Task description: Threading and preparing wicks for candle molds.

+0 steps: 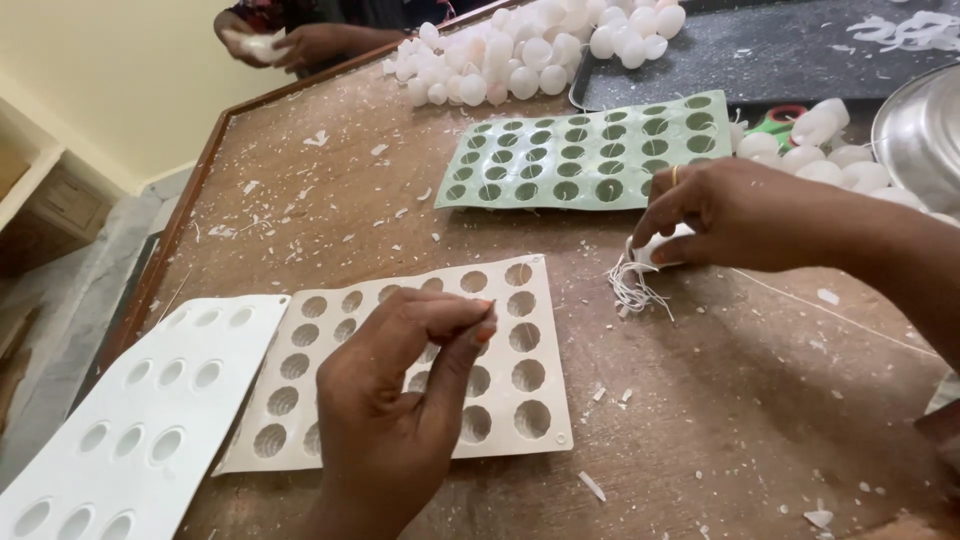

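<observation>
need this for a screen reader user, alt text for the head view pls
Over a scuffed wooden table, the left hand pinches fingertips above a beige silicone mould tray, while the right hand grips a small white piece beside a bundle of white wick strings. A green mould tray and white wax balls lie beyond.

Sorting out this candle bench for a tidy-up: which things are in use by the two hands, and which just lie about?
In use: left hand over beige mould; right hand on wick bundle.

Lying about: green mould, white mould, heap of white pieces, metal bowl, wax scraps.

Head view — close, downward, perhaps tilted
</observation>
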